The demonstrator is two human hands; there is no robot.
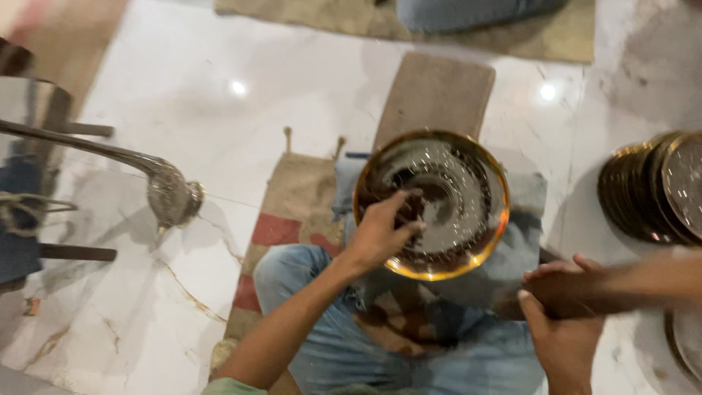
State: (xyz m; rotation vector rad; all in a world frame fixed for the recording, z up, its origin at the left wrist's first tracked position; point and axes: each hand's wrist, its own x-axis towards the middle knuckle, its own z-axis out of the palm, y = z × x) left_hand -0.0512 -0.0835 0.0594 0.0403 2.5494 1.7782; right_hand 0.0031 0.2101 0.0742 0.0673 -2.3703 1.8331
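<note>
From the head camera, a round, shiny brass-rimmed metal plate (pixel 431 203) lies on a grey-blue cloth (pixel 523 241) spread over the person's jeans-clad lap, near the middle of the scene. The left hand (pixel 384 230) rests on the plate's near-left rim, fingers curled over the edge and gripping it. The right hand (pixel 559 333) is at the near right, touching a blurred forearm (pixel 629 285) that reaches in from the right; whether this hand is open or closed I cannot tell. A stack of similar brass plates (pixel 651 194) sits on the white marble floor (pixel 183 95) at the right. A woven jute mat (pixel 292 197) lies under the lap, and a grey metal tool arm (pixel 110 153) stands at the left.
</note>
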